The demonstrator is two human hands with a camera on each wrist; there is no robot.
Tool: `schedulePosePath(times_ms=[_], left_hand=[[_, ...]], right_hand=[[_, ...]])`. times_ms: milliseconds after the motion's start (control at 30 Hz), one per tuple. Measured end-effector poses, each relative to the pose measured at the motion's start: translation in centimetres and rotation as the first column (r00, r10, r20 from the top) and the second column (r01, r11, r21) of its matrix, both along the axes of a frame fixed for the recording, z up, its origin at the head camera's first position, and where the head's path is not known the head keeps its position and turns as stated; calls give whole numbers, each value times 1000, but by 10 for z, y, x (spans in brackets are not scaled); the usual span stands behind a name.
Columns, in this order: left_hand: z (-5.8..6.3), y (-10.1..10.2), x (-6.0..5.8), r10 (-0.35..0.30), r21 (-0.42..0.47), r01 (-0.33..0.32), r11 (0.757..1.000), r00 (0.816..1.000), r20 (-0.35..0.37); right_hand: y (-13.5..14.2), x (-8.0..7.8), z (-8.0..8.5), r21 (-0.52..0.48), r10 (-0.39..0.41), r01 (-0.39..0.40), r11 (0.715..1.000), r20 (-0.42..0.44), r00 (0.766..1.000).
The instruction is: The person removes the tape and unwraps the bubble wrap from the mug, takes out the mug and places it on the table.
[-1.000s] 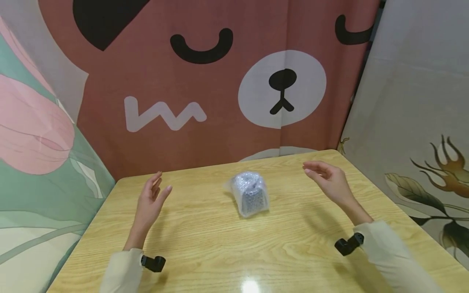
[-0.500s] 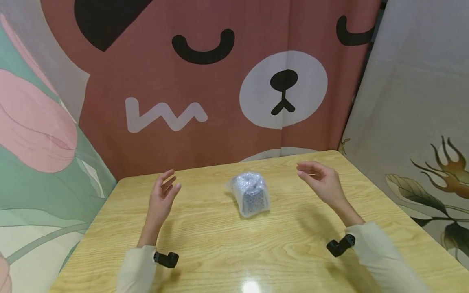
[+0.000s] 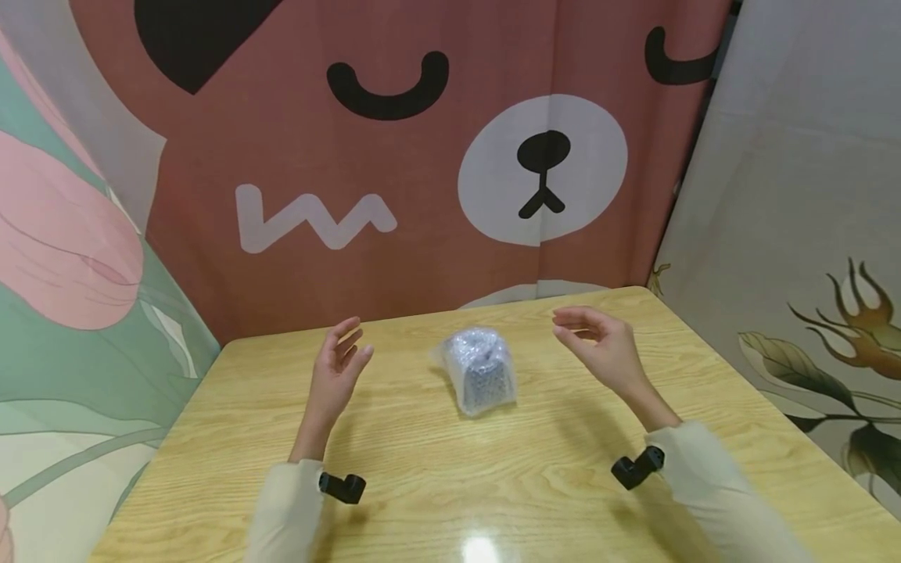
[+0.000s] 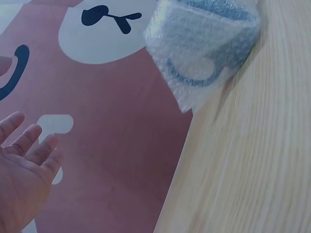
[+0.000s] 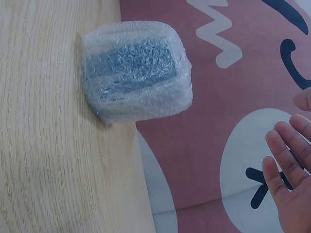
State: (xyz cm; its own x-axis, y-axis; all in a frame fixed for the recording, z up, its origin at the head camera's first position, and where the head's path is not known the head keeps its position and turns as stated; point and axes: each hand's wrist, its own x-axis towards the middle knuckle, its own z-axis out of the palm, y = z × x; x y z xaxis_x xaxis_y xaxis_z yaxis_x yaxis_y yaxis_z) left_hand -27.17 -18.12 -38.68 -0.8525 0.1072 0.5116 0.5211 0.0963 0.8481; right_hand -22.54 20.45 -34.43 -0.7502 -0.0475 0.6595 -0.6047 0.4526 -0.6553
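Observation:
A bubble-wrapped mug [image 3: 482, 371] stands on the wooden table, dark blue under the clear wrap. Through the wrap, a curved handle [image 4: 194, 80] shows in the left wrist view. To the left of the mug, my left hand [image 3: 339, 363] hovers above the table with loosely bent fingers and nothing in it. My right hand [image 3: 601, 344] is held over the table on the other side, thumb near the fingertips, also holding nothing. Neither hand touches the wrapped mug. In the right wrist view, the wrap's folded side [image 5: 136, 73] is visible, with the right hand's fingers at the right edge.
The wooden table [image 3: 436, 485] backs onto a reddish-brown curtain [image 3: 422, 274] printed with a bear's face. Patterned fabric hangs on the left [image 3: 70, 313] and right [image 3: 774, 195]. A small black camera sits on each sleeve cuff.
Both hands have moved inward toward the wrapped mug, the left going right and the right going left. The mug has stayed in place.

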Motion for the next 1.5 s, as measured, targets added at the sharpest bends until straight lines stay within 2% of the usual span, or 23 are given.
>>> schedulePosePath(times_ms=[200,300,467,567,667,900,1267,1500], left_hand=[[-1,11,-1,-31,-1,31,1000,999,19],[5,19,4,-37,-27,38,999,999,24],[14,31,15,-39,-78,41,996,999,27],[13,36,16,-46,-83,49,995,998,31],[11,41,16,-55,-89,57,994,998,30],[11,49,17,-51,-130,58,990,997,57],[6,62,14,-54,-161,64,985,996,68],[4,71,16,-62,-170,76,983,995,83]], right_hand=[[-9,-1,-1,12,13,-12,1000,-28,1000],[-13,-3,-4,25,15,-14,1000,-42,999],[-13,-18,-22,59,10,-5,998,-74,997],[-13,-28,-34,84,18,-10,996,-91,996],[-15,-32,-38,97,41,-31,995,-103,994],[-22,-33,-39,137,54,-43,990,-79,995],[-28,-38,-40,176,58,-40,984,-99,993],[-34,-41,-41,198,70,-48,979,-109,992]])
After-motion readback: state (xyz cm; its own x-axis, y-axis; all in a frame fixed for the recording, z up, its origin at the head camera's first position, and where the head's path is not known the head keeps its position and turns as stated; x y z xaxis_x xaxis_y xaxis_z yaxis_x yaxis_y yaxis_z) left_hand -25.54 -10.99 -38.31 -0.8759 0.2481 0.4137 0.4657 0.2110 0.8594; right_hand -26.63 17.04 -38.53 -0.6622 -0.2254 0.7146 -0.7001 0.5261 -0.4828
